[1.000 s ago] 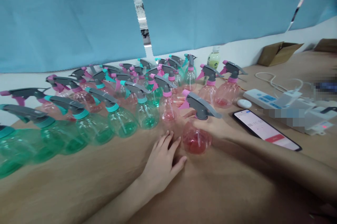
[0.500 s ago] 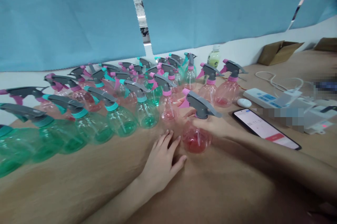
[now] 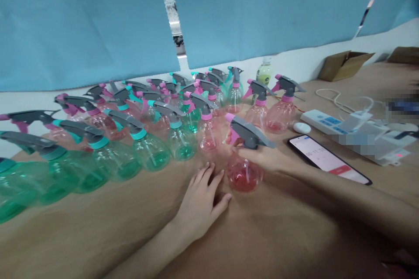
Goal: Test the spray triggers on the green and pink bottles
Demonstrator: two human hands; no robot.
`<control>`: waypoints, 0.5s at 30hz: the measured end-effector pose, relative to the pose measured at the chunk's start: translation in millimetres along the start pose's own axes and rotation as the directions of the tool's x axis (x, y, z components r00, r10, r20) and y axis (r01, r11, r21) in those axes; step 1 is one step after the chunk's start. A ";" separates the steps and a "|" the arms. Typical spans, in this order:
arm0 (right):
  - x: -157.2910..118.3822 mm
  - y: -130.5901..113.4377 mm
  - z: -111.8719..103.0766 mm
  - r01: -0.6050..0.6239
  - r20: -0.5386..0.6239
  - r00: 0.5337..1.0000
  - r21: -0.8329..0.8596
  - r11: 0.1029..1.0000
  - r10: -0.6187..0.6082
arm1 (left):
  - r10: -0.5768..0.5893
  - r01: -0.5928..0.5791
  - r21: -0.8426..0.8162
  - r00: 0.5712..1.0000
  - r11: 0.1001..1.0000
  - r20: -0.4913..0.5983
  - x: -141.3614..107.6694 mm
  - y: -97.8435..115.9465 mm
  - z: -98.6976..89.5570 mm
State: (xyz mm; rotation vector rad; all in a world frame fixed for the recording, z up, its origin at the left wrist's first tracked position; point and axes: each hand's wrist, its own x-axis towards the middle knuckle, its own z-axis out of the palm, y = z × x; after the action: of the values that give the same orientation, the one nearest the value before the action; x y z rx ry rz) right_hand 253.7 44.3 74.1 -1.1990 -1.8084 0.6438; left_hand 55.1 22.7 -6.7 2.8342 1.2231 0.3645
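Note:
A pink spray bottle (image 3: 245, 178) with a grey head and pink trigger stands upright on the table, some reddish liquid in its base. My right hand (image 3: 257, 155) is closed round its neck, just under the head. The fingers on the far side are partly hidden, near the trigger. Left of that bottle, my left hand (image 3: 200, 202) lies palm down on the tabletop, fingers spread, holding nothing. Just beyond stands another pink spray bottle (image 3: 209, 135), and beside it a green spray bottle (image 3: 182, 142) with a turquoise collar.
Several green and pink spray bottles crowd the left and back of the table. To the right lie a phone (image 3: 330, 160), a white round object (image 3: 301, 128) and a power strip (image 3: 322, 121) with cables. A labelled drink bottle (image 3: 264, 71) and an open cardboard box (image 3: 343, 66) stand behind.
My right hand's fingers have curled in and closed round the neck of the pink spray bottle. My left hand and the other bottles have stayed put.

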 end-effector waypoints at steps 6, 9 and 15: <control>-1.9 14.4 3.9 -0.012 0.013 1.000 0.109 0.994 0.011 | -0.001 0.001 0.004 1.000 1.000 -0.013 -0.6 0.4 1.4; -0.5 16.6 6.0 0.011 -0.014 1.000 0.120 0.993 -0.009 | 0.001 -0.001 0.000 1.000 1.000 -0.030 -0.7 -0.5 3.3; 1.6 28.6 8.8 0.047 -0.025 0.999 0.025 0.999 -0.047 | 0.006 -0.006 0.000 0.999 1.000 -0.043 -0.3 -2.8 4.1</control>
State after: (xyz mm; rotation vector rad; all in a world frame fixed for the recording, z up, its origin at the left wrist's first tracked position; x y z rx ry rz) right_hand 259.4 57.8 47.9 -1.1397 -1.7978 0.6208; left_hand 53.9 24.7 -11.1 2.8451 1.2218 0.4281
